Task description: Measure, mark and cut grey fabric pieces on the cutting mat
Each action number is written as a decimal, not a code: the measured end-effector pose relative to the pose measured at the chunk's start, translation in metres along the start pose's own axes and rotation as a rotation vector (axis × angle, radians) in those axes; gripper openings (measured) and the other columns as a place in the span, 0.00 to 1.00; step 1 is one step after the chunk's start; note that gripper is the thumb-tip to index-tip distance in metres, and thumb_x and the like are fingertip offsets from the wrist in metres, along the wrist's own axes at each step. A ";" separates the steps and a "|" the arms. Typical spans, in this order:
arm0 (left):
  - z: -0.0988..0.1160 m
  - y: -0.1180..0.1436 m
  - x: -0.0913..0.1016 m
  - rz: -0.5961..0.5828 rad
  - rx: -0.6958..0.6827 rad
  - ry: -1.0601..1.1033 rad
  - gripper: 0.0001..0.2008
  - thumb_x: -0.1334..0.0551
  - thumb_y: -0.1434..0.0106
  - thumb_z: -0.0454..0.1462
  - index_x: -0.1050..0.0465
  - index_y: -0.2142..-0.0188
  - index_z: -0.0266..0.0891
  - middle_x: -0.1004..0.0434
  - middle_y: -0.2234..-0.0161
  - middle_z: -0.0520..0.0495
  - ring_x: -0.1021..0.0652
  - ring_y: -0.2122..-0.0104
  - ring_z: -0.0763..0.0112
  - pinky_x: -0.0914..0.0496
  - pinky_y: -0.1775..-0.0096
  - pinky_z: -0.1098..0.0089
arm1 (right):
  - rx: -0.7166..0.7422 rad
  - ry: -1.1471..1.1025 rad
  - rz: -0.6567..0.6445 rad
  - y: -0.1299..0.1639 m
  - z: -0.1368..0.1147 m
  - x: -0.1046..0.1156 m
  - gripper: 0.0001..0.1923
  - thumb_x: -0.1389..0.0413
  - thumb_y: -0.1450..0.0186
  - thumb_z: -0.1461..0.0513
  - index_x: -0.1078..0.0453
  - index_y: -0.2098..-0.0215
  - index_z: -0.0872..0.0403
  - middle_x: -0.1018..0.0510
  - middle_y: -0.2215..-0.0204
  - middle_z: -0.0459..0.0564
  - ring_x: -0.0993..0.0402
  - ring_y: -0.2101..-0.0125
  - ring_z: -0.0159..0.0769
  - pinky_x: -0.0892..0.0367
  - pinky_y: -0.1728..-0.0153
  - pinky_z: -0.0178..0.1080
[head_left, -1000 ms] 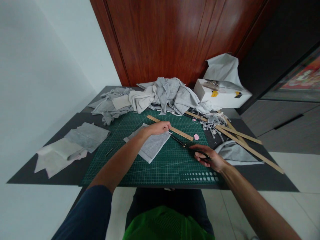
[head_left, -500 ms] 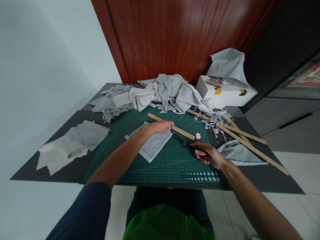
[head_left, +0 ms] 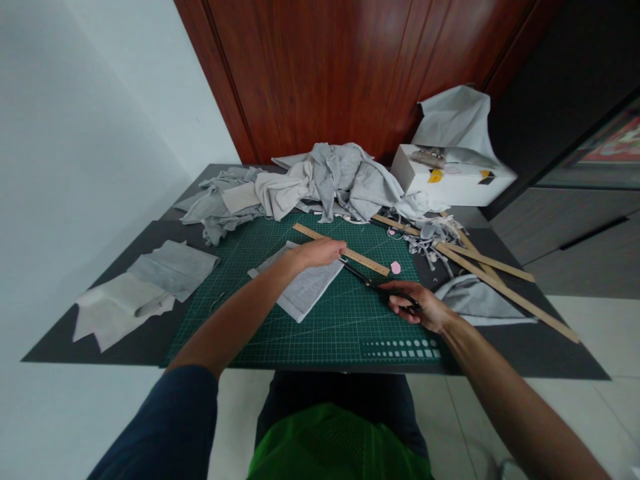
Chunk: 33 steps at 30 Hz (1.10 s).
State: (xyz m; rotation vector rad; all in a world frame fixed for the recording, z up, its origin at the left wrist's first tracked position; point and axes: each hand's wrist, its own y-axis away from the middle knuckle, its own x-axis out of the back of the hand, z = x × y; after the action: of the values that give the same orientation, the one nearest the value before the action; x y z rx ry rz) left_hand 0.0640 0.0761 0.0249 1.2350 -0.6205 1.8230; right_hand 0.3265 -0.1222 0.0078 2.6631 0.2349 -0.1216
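My left hand (head_left: 320,252) rests, fingers curled, on the far corner of a folded grey fabric piece (head_left: 300,291) lying on the green cutting mat (head_left: 320,327). It touches a short wooden ruler (head_left: 345,250) that lies slantwise just beyond. My right hand (head_left: 417,307) grips the handles of black scissors (head_left: 373,283), whose blades point toward the fabric's right corner near my left hand.
A heap of grey cloth (head_left: 325,180) lies at the mat's far edge. A white box (head_left: 450,180) stands at the back right. Long wooden rulers (head_left: 500,277), fabric scraps and a grey piece (head_left: 475,303) lie to the right. Cut grey pieces (head_left: 145,287) lie to the left. A pink chalk (head_left: 395,267) sits on the mat.
My right hand has closed around the scissors' handles and shifted slightly toward the fabric. My left hand stays on the fabric corner.
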 end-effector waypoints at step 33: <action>-0.003 0.047 -0.044 0.311 0.047 -0.101 0.13 0.36 0.32 0.37 0.19 0.49 0.44 0.22 0.44 0.43 0.31 0.42 0.53 0.37 0.41 0.52 | -0.036 0.052 -0.004 0.000 -0.013 0.016 0.36 0.27 0.49 0.49 0.24 0.47 0.58 0.27 0.80 0.43 0.44 0.88 0.23 0.59 0.88 0.30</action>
State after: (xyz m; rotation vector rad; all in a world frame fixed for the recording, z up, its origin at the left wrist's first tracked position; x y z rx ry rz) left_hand 0.0307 0.0374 -0.0140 1.3264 -0.8711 2.0472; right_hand 0.3423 -0.1137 0.0175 2.6324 0.2572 -0.0484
